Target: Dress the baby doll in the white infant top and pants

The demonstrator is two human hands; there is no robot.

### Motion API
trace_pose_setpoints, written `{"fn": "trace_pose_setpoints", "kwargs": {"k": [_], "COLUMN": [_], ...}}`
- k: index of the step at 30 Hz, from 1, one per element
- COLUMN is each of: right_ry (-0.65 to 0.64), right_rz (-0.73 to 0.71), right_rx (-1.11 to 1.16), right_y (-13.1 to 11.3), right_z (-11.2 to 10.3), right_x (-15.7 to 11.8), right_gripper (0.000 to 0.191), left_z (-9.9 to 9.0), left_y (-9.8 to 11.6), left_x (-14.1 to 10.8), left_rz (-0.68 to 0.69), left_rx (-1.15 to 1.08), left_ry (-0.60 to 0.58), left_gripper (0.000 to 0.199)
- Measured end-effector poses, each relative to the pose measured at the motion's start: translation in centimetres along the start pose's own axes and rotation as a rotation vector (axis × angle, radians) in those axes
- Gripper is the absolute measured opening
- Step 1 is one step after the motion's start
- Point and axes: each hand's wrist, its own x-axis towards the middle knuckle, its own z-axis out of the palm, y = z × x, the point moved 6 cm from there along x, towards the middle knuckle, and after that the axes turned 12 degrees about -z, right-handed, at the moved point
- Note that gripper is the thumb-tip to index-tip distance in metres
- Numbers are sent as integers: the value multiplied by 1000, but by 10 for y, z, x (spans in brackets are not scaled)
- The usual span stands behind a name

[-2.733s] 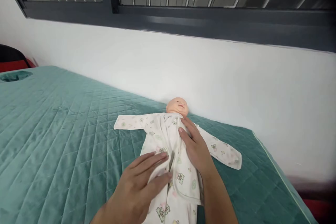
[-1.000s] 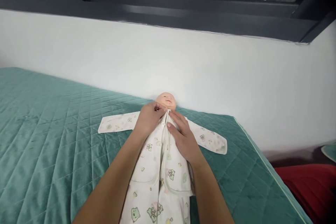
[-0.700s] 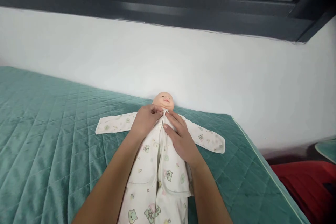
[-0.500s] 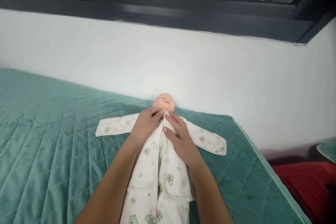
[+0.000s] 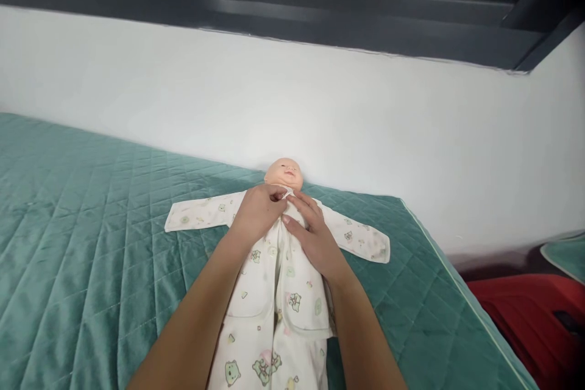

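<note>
A baby doll [image 5: 284, 172] lies on its back with its head toward the wall. It wears a white baby jacket [image 5: 304, 301] printed with small bears, sleeves spread to both sides, over matching trousers [image 5: 247, 356]. At the collar, my left hand [image 5: 261, 210] pinches the jacket's front edge between thumb and fingers. My right hand [image 5: 314, 234] is on the other front panel, its fingertips at the collar close to the left ones and its thumb lower on the chest. Below the hands the front hangs apart, and a pale button [image 5: 273, 251] shows.
A green quilted bedspread [image 5: 91, 225] lies under the doll, its piped edge running down the right. Behind rises a white wall [image 5: 342, 116] with a dark window frame [image 5: 274, 9] and metal bars. A red object [image 5: 525, 311] is beside the bed at right.
The left fingers have curled into a tighter pinch at the collar. The right hand stays almost in place, and the view has tilted slightly downward.
</note>
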Motion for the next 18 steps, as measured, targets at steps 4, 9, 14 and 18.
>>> {"fn": "trace_pose_setpoints", "kwargs": {"k": [4,9,14,18], "right_ry": [-6,-2,-2,8], "right_rz": [-6,-1,0,-6], "right_rx": [3,4,4,19], "right_y": [0,0,0,0], "right_z": [1,1,2,2], "right_x": [0,0,0,1], "right_gripper": [47,49,48,47], "left_z": [0,0,1,0], "left_y": [3,4,1,0], "left_x": [-1,0,1,2], "left_rz": [14,48,30,2], "left_rx": [33,102,98,81], "left_ry": [33,92,107,105], "left_gripper": [16,20,32,36]}}
